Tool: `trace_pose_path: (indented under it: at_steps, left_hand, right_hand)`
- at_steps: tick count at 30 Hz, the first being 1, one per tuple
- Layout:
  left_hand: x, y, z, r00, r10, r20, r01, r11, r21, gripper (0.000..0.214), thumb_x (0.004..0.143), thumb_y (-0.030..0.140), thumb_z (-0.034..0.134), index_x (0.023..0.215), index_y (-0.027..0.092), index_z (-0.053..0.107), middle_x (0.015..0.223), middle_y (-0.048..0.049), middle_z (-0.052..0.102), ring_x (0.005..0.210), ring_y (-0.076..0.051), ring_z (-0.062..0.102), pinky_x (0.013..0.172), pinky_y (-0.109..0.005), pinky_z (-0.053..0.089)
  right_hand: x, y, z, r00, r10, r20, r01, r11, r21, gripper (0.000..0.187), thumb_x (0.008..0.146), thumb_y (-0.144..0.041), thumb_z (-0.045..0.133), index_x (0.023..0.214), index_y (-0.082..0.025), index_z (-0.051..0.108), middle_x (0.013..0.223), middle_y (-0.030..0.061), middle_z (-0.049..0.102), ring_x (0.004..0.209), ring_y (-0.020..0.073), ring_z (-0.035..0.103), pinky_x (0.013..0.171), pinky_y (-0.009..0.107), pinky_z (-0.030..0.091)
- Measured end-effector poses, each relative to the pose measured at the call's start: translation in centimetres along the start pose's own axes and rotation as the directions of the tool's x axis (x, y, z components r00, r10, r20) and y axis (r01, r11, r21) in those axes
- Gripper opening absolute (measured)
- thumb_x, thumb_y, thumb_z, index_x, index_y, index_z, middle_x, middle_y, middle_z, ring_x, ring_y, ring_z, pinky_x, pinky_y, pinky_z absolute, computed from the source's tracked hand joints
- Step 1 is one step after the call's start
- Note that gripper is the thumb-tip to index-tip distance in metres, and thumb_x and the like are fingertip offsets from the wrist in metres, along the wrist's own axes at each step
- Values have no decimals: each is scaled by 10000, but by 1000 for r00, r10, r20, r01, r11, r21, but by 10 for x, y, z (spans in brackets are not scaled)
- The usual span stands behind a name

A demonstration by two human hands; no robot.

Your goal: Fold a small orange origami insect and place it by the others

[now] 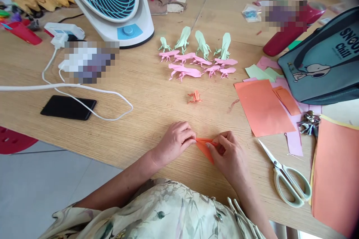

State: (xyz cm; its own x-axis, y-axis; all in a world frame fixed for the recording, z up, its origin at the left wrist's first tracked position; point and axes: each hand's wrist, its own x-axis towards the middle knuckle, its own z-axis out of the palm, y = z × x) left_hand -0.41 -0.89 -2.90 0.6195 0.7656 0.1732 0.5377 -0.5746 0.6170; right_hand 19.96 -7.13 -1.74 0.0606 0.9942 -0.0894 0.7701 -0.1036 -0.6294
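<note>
Between my two hands is a small piece of folded orange paper (205,148), narrowing to a point at its lower end. My left hand (176,140) pinches its left corner between thumb and fingers. On the other side, my right hand (230,153) grips the right part, its thumb pressed on the paper and its curled fingers hiding that edge. Just beyond my hands stands a little orange origami figure (195,96) with thin legs. Farther back are rows of pink origami insects (185,71) and green origami insects (183,38).
Scissors (284,175) lie right of my right hand, near an orange sheet (265,106), paper scraps and an orange paper stack (335,175). A teal bag (322,59) and red bottle (291,31) stand behind. Leftward are a phone (68,107), white cable (117,97) and fan (112,7).
</note>
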Motion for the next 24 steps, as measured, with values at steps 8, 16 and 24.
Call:
trace_pose_path:
  at_steps: [8, 16, 24]
  left_hand:
    - [0, 2, -2, 999, -28, 45, 27, 999, 16, 136, 968, 228, 544, 870, 169, 617, 914, -41, 582, 904, -178, 543, 837, -312, 411]
    - [1, 3, -1, 997, -59, 54, 55, 996, 72, 118, 968, 206, 527, 886, 172, 603, 1045, -66, 562, 986, -194, 544, 893, -343, 411]
    - [1, 8, 2, 995, -91, 43, 85, 988, 126, 71, 947, 203, 538, 901, 169, 580, 1090, -86, 560, 1023, -222, 554, 883, -366, 429]
  right_hand:
    - [0, -1, 1, 1000, 23, -7, -23, 999, -44, 205, 896, -321, 574, 727, -205, 580, 850, 24, 547, 644, 138, 506, 584, 277, 386]
    - [0, -1, 2, 999, 49, 0, -49, 997, -67, 209, 897, -339, 575, 732, -213, 584, 851, 22, 546, 646, 142, 501, 583, 277, 379]
    - [1, -3, 3, 998, 58, 0, -58, 993, -99, 195, 901, -359, 557, 766, -223, 594, 859, 28, 548, 649, 148, 512, 574, 278, 368]
